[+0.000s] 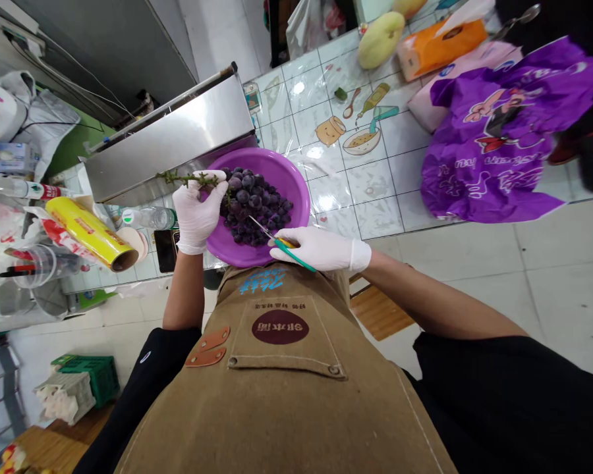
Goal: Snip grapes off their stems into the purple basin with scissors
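Note:
Dark purple grapes (261,204) fill the middle of a purple basin (300,178) at the table's near edge. My left hand (197,214), in a white glove, pinches a green grape stem (188,178) at the basin's left side; bare stem sticks out to the left, and grapes lie just right of my fingers. My gloved right hand (321,249) grips a pair of scissors (286,244) with teal and yellow handles over the basin's near rim. The scissor blades point up and left into the grapes. Whether they are parted is too small to tell.
A steel box-like unit (172,138) stands behind the basin. To the left are a yellow film roll (91,230), a clear bottle (148,218) and a phone (166,251). Rightward lie a purple plastic bag (504,145), an orange tissue pack (439,47) and a pale yellow melon (381,39).

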A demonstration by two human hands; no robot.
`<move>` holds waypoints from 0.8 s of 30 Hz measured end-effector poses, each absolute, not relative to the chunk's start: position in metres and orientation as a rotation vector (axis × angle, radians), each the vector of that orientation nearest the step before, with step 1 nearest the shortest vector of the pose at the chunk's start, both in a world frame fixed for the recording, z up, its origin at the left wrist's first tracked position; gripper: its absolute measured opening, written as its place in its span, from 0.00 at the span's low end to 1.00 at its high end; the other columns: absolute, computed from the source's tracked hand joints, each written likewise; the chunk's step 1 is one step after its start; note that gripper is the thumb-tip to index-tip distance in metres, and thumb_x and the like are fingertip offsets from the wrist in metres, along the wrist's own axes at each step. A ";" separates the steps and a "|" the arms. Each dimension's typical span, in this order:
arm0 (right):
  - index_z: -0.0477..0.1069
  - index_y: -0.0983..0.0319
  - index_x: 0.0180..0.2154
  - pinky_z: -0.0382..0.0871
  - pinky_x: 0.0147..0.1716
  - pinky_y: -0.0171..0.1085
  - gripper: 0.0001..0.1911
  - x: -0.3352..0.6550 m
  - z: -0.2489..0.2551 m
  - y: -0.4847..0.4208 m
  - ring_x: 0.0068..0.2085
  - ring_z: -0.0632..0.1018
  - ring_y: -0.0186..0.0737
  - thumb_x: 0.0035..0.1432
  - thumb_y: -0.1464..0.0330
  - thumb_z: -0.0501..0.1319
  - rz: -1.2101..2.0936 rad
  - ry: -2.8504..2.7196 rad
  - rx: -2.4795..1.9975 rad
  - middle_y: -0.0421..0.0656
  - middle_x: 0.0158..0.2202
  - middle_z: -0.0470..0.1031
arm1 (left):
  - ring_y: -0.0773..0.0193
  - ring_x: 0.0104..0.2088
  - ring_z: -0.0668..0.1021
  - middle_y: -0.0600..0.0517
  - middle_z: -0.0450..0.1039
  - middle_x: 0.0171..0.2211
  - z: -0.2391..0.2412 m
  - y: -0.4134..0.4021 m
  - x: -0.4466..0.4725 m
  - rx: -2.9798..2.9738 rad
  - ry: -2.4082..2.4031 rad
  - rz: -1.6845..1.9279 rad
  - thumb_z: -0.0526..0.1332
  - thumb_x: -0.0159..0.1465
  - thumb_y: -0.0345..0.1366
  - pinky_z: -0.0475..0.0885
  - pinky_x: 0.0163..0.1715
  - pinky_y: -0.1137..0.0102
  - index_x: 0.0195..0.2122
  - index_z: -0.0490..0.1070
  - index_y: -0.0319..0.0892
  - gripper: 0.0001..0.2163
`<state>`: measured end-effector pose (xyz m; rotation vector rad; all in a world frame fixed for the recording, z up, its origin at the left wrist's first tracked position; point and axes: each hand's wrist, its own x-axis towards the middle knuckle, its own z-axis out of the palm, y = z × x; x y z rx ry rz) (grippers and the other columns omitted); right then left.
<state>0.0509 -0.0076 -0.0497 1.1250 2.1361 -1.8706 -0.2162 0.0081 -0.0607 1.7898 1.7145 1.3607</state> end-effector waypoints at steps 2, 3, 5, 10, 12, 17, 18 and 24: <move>0.76 0.61 0.44 0.63 0.36 0.38 0.26 0.051 -0.051 -0.008 0.32 0.71 0.38 0.67 0.44 0.62 -2.084 2.062 1.080 0.39 0.32 0.75 | 0.65 0.38 0.84 0.53 0.84 0.39 -0.056 0.010 -0.215 1.740 1.703 1.414 0.68 0.64 0.31 0.81 0.43 0.70 0.42 0.81 0.44 0.06; 0.76 0.62 0.47 0.63 0.36 0.38 0.28 0.050 -0.051 -0.008 0.31 0.70 0.38 0.67 0.44 0.61 -2.158 2.030 1.074 0.39 0.32 0.74 | 0.65 0.38 0.84 0.53 0.84 0.39 -0.054 0.010 -0.214 1.729 1.711 1.428 0.68 0.64 0.31 0.81 0.43 0.70 0.42 0.81 0.44 0.06; 0.77 0.64 0.50 0.63 0.35 0.39 0.31 0.049 -0.050 -0.009 0.30 0.70 0.37 0.66 0.43 0.61 -2.244 1.997 1.090 0.39 0.30 0.73 | 0.65 0.39 0.84 0.53 0.83 0.38 -0.050 0.011 -0.213 1.734 1.742 1.432 0.68 0.64 0.30 0.82 0.44 0.69 0.41 0.80 0.44 0.05; 0.78 0.65 0.51 0.67 0.41 0.41 0.30 0.044 -0.042 -0.015 0.35 0.74 0.41 0.65 0.45 0.63 -2.283 2.108 1.147 0.43 0.35 0.78 | 0.67 0.35 0.84 0.54 0.82 0.36 -0.042 0.008 -0.215 1.731 1.724 1.482 0.69 0.63 0.29 0.82 0.41 0.71 0.39 0.80 0.44 0.05; 0.77 0.63 0.52 0.69 0.44 0.42 0.25 0.040 -0.041 -0.018 0.38 0.76 0.42 0.64 0.51 0.65 -2.250 2.262 1.362 0.44 0.40 0.81 | 0.67 0.35 0.83 0.55 0.82 0.35 -0.039 0.006 -0.213 1.718 1.716 1.497 0.69 0.62 0.28 0.81 0.41 0.71 0.39 0.80 0.44 0.05; 0.74 0.61 0.57 0.71 0.50 0.44 0.20 0.019 -0.042 -0.014 0.46 0.80 0.48 0.65 0.64 0.63 -1.725 2.790 1.889 0.48 0.49 0.82 | 0.68 0.34 0.83 0.55 0.82 0.33 -0.030 -0.002 -0.207 1.704 1.746 1.451 0.70 0.63 0.28 0.80 0.39 0.73 0.37 0.80 0.43 0.04; 0.74 0.61 0.57 0.71 0.51 0.45 0.20 0.014 -0.042 -0.012 0.47 0.80 0.49 0.65 0.67 0.62 -1.561 2.853 1.903 0.49 0.50 0.82 | 0.68 0.34 0.83 0.55 0.82 0.34 -0.029 -0.003 -0.206 1.703 1.760 1.430 0.70 0.63 0.29 0.80 0.39 0.73 0.37 0.79 0.43 0.03; 0.78 0.60 0.56 0.71 0.49 0.46 0.20 -0.007 -0.038 -0.007 0.52 0.77 0.55 0.65 0.73 0.59 -1.048 2.954 1.742 0.52 0.50 0.82 | 0.66 0.34 0.83 0.53 0.83 0.35 -0.030 -0.013 -0.204 1.698 1.776 1.326 0.70 0.65 0.34 0.80 0.39 0.71 0.38 0.80 0.43 0.03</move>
